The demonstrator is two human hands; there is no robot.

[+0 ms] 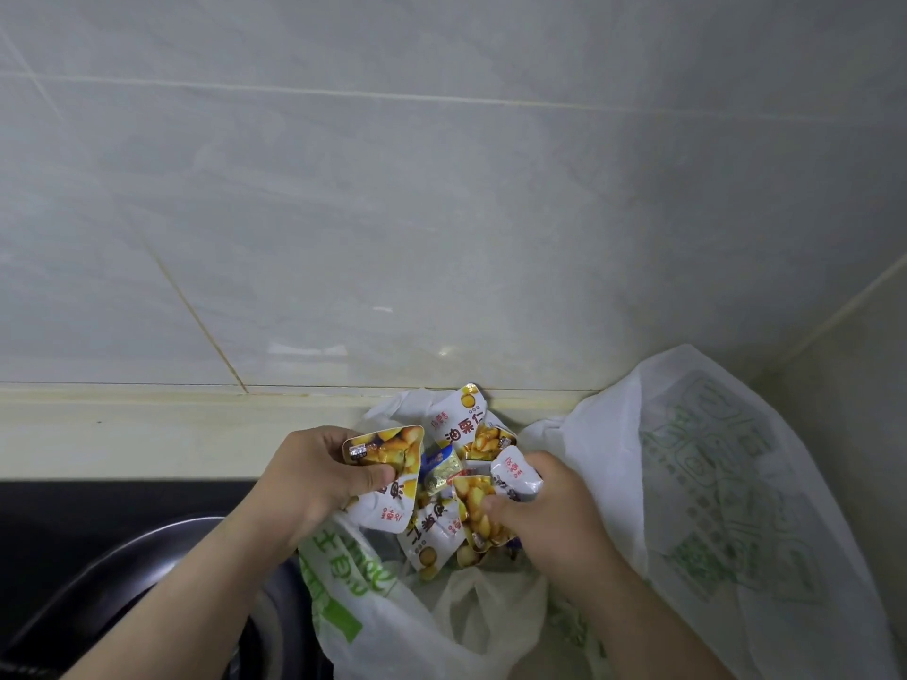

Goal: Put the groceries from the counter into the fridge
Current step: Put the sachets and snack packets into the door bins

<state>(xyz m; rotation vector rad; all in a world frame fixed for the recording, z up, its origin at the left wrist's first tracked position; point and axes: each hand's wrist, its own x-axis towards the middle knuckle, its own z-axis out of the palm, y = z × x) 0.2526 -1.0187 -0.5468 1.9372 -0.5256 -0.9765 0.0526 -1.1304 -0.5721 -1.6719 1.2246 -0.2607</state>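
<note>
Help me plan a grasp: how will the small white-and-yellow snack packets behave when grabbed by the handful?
Probably light and floppy: the small white-and-yellow snack packets crumple in the left hand and right hand. Their glossy film looks slippery, so some may slide from a grip into the white plastic bag.

Dim, even, greenish lighting. Faint glare on the wall tiles (441, 352). Wide-angle bending at the edges; slight overall softness.
</note>
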